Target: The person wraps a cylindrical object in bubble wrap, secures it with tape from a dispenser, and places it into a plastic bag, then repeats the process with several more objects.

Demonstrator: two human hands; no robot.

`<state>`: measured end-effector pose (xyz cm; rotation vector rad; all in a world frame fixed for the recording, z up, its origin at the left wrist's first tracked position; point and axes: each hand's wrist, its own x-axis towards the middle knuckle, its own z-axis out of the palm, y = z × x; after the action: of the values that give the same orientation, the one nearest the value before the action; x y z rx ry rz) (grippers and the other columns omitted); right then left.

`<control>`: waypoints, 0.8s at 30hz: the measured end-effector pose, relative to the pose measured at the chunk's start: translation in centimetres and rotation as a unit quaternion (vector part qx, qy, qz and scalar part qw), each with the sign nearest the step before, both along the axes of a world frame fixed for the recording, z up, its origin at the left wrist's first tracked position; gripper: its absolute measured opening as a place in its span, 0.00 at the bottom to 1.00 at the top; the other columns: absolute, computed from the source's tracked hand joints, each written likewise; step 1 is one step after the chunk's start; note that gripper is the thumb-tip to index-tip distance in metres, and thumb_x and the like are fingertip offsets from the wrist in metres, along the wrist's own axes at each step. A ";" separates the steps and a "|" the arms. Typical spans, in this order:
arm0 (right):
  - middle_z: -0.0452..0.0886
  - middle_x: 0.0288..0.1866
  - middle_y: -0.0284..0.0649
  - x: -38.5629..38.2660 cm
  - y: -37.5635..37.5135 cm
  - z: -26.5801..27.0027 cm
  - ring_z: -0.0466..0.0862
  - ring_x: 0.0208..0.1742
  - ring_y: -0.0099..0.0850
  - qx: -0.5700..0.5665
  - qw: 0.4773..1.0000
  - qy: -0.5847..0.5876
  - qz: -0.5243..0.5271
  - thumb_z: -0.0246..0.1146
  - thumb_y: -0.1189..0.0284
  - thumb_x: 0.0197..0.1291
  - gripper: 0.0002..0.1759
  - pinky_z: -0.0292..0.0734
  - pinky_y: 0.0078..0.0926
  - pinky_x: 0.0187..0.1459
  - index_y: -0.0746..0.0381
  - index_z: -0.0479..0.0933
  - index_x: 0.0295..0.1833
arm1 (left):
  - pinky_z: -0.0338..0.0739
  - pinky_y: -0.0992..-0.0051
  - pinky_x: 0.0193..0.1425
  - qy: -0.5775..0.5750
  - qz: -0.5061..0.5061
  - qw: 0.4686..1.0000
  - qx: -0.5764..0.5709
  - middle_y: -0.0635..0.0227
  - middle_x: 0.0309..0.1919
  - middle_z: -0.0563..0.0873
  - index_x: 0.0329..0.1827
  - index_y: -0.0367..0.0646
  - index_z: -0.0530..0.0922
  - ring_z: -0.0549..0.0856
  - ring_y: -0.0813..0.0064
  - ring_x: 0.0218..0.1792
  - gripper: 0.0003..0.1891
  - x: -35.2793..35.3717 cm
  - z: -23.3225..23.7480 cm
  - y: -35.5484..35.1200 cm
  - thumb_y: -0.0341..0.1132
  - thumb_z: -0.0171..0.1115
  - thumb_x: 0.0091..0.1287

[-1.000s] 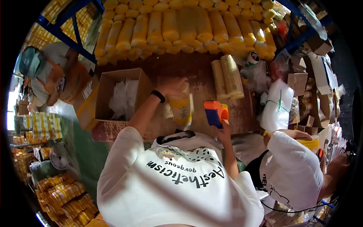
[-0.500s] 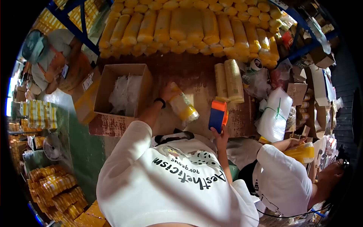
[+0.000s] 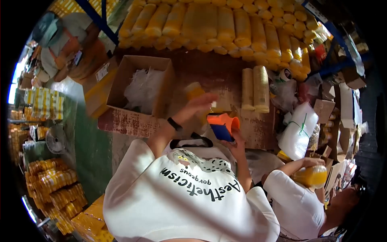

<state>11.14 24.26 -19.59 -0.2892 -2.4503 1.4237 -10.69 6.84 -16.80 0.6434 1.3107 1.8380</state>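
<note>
My right hand is closed around an orange and blue tape dispenser, held above the table's near edge. Over a yellow-taped package, my left hand has its fingers stretched out to the right, slightly blurred, with a black band on its wrist. The hand and dispenser partly hide the package, so contact with it is unclear. An open cardboard box with clear plastic wrapping inside stands left of my left hand.
Two wrapped rolls lie right of the dispenser. Yellow-wrapped packages are stacked behind the table. At lower right, a person handles a yellow package; another person is at upper left. Bubble wrap lies right.
My left hand has let go of the package and moved right with fingers extended. The dispenser has moved left and tilted, close to that hand. The view has shifted slightly.
</note>
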 end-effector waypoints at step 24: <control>0.81 0.31 0.36 -12.1 -1.5 3.9 0.76 0.33 0.22 -0.224 0.942 -0.236 -0.088 0.66 0.54 0.56 0.27 0.72 0.21 0.39 0.72 0.79 0.42 | 0.77 0.69 0.37 0.102 0.274 0.868 -0.401 0.58 0.29 0.85 0.31 0.37 0.82 0.83 0.67 0.31 0.07 -18.0 -14.4 2.7 0.33 0.66 0.56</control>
<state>-0.91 22.75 -15.68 -1.0295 -2.3127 2.0004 -28.72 9.52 -31.16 -0.0103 2.3805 1.4089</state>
